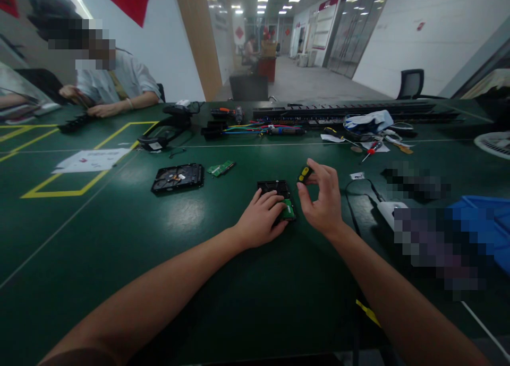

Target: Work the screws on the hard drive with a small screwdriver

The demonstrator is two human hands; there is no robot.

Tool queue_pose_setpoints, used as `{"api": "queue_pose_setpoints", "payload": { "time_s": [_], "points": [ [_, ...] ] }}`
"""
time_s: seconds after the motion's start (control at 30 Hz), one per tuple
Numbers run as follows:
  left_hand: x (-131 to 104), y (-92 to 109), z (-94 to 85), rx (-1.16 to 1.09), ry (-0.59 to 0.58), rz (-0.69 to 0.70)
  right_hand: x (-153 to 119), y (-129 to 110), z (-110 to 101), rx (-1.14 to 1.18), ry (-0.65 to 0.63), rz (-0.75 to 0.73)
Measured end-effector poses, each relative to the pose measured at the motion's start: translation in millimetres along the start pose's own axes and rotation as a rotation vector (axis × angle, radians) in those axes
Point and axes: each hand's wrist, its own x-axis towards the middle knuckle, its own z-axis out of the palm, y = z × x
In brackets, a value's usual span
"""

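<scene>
Near the middle of the table lies a black hard drive with a green circuit board on its face. My left hand rests flat across the drive, fingers spread, hiding much of its left and near side. Just right of the drive, my right hand is raised and pinches a small black-and-yellow object between thumb and fingers; its exact kind is not clear. Farther left are another hard drive, open side up, and a loose green circuit board.
At the back are a power drill, colored wires, long black strips, and a red-handled screwdriver. A blue bin and a cable lie right. A co-worker sits far left; papers lie nearer.
</scene>
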Motion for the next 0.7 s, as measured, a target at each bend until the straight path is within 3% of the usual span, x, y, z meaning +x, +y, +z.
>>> {"api": "queue_pose_setpoints", "payload": {
  "time_s": [0.7],
  "points": [
    [-1.0,-1.4,1.3,0.007,0.004,0.013,-0.6,2.4,-0.9,0.021,0.026,0.006]
  ]
}}
